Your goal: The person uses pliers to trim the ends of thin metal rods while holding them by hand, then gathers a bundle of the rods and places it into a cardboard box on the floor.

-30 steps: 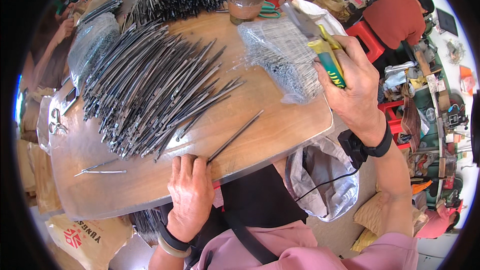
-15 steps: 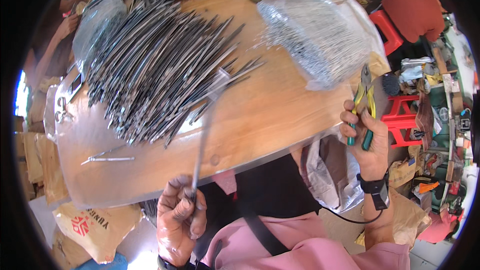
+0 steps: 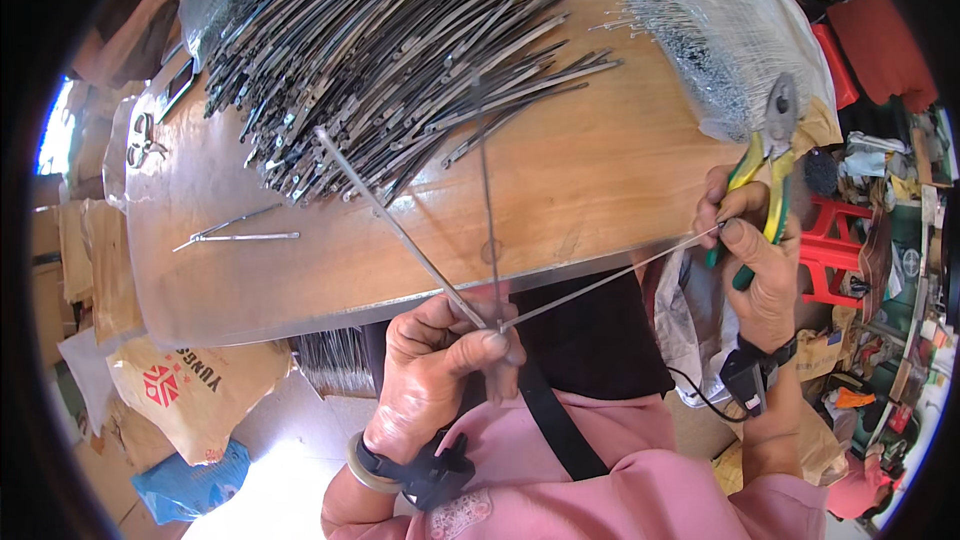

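My left hand (image 3: 440, 350) pinches the near ends of a flat grey metal strip (image 3: 400, 230) and a second, thinner strip (image 3: 487, 190), which spread apart toward the table. From those fingers a thin metal rod (image 3: 610, 285) runs across to my right hand (image 3: 762, 260), whose thumb and fingertip grip its other end. Tucked in that same right hand is a pair of pliers (image 3: 781, 115) with green and yellow handles, its jaws pointing up. How the strips and rod meet is hidden by my left fingers.
A big heap of dark metal strips (image 3: 400, 50) covers the table's far left. Thin wires lie in a clear plastic bag (image 3: 700, 40) at the far right. Joined strips (image 3: 250, 236) and scissors (image 3: 145, 140) lie at left. Another person's arm (image 3: 145, 20) shows at far left.
My left hand has moved right and up, and its strips now fan out. My right fingers have taken the thin rod's end, with the pliers still in that hand. The view has shifted.
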Tool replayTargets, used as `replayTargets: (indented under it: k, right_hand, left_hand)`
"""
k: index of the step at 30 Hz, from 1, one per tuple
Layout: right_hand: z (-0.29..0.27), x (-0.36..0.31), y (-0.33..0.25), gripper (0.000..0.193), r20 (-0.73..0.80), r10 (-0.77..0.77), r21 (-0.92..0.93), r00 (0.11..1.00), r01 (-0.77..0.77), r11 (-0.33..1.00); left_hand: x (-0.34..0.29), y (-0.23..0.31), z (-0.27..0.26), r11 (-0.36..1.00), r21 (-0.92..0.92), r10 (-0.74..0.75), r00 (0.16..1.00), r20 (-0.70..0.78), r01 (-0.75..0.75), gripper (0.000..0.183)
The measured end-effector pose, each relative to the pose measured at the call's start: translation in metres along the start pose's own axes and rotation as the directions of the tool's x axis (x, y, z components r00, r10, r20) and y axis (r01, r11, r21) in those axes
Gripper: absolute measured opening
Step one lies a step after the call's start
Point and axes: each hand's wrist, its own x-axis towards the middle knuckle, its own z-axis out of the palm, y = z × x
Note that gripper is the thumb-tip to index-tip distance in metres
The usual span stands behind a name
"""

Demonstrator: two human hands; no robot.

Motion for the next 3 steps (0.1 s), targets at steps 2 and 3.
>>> replayTargets:
  k: [2,3]
  right_hand:
    - [-0.013,0.005,-0.005,0.03,0.161,-0.105,-0.366,0.981,0.158,0.917]
    - [-0.019,0.009,-0.005,0.033,0.275,-0.136,-0.496,0.952,0.262,0.828]
  left_hand:
    - [-0.001,-0.005,-0.005,0.98,0.191,0.051,0.998,-0.019,-0.047,0.027]
    - [-0.002,-0.006,-0.006,0.956,0.285,0.077,0.997,-0.023,-0.067,0.026]
